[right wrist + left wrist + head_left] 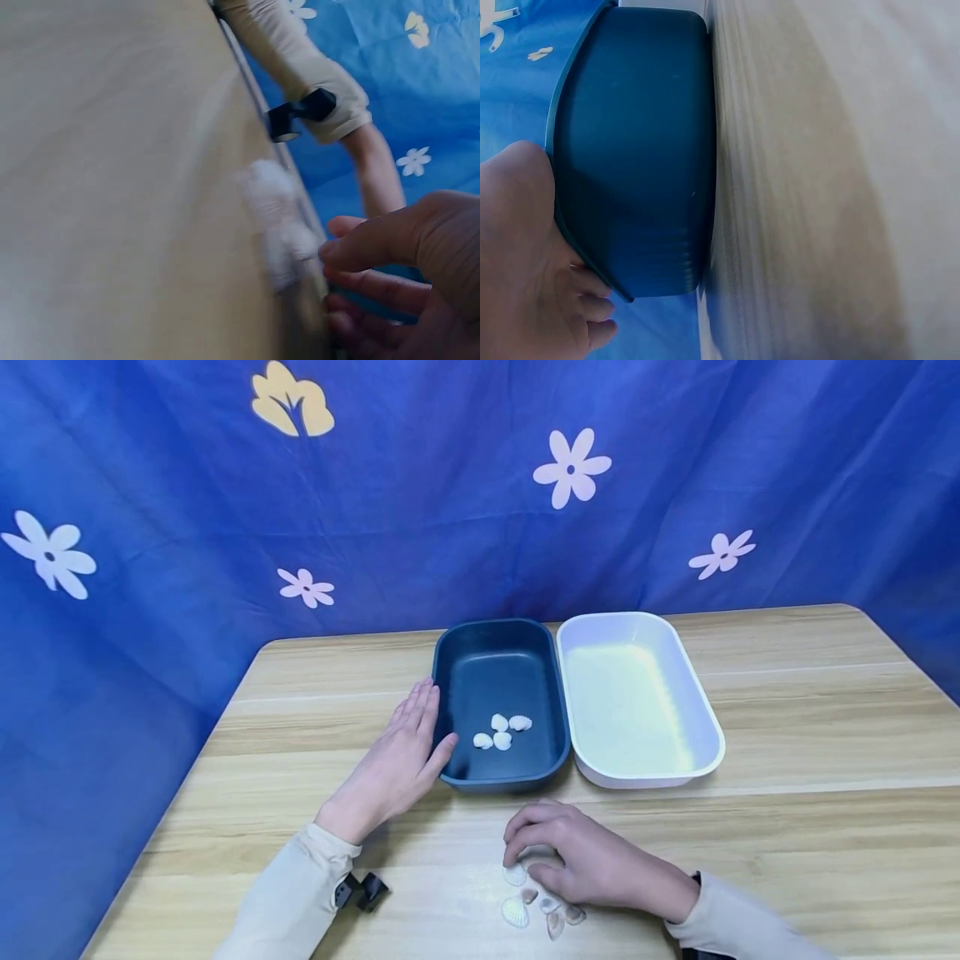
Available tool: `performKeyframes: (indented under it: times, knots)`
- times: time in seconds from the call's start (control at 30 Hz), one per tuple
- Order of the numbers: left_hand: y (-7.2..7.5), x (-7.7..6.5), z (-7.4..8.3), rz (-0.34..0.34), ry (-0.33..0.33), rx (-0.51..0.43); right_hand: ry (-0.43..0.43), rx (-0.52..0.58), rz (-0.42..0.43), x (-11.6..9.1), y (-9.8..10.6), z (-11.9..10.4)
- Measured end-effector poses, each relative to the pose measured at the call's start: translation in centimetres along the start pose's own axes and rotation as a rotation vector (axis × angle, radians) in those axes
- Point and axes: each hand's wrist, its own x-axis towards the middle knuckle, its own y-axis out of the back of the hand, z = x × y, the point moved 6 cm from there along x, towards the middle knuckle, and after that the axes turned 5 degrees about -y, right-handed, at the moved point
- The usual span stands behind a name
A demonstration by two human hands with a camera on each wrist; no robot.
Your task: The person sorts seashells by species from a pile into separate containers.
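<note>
My left hand [397, 760] rests along the left side of a dark blue tray [498, 781], its fingers straight and its thumb over the rim. In the left wrist view that hand [525, 255] touches the tray's edge [637, 150]. Several small white shells [502, 741] lie inside the tray, towards its near end. My right hand [585, 856] hovers low over a small group of loose shells, fingers bent and apart from the thumb. Its fingertips are near a pale shell [514, 875]. A ribbed white shell [514, 912] and smaller brownish shells [555, 926] lie beside it. The right wrist view is blurred.
A white tray [637, 710] stands against the right side of the blue one. Both are on a wooden table [810, 727] towards its back edge. Behind hangs a blue curtain [450, 510] with flowers. A black wrist device [367, 892] sticks out from the left sleeve.
</note>
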Motion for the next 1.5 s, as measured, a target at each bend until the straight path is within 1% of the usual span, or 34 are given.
performKeyframes:
  times: [0.17,0.3,0.43,0.53,0.63,0.7,0.77,0.87,0.97,1.07,1.3,1.5]
  knots:
    - [-0.2,0.1,0.1,0.003,-0.007,0.002,-0.005,0.022,-0.017,-0.3,-1.1,0.9]
    - [-0.3,0.1,-0.1,0.002,-0.004,-0.002,-0.003,0.025,-0.025,-0.3,-1.4,1.2]
    - [-0.3,0.0,-0.2,0.005,0.002,-0.006,0.004,0.003,-0.041,-0.3,-1.6,1.2]
    - [-0.3,-0.1,-0.2,0.003,0.004,-0.006,0.046,-0.04,-0.053,-0.5,-1.6,1.0]
    - [-0.2,-0.1,-0.1,0.004,0.001,-0.003,0.11,-0.097,-0.045,-0.6,-1.5,0.6]
    - [-0.2,-0.1,-0.1,0.005,0.002,-0.003,0.124,-0.115,-0.036,-0.6,-1.4,0.5]
    - [-0.1,-0.1,-0.1,0.006,0.003,-0.004,0.107,-0.113,-0.039,-0.5,-1.3,0.6]
    - [0.0,-0.1,0.0,0.003,0.007,-0.006,0.052,-0.089,-0.043,-0.4,-1.2,0.9]
    - [0.1,-0.1,0.0,0.002,0.007,-0.008,0.023,-0.068,-0.026,-0.4,-1.1,1.2]
    - [0.1,-0.1,0.0,0.004,0.005,-0.008,0.013,-0.052,-0.012,-0.4,-1.0,1.4]
    - [0.0,-0.1,-0.1,-0.004,0.009,0.001,0.007,-0.03,-0.042,-0.4,-1.0,1.7]
    - [0.0,-0.1,-0.1,0.004,0.004,0.004,0.005,-0.011,-0.04,-0.4,-1.1,1.8]
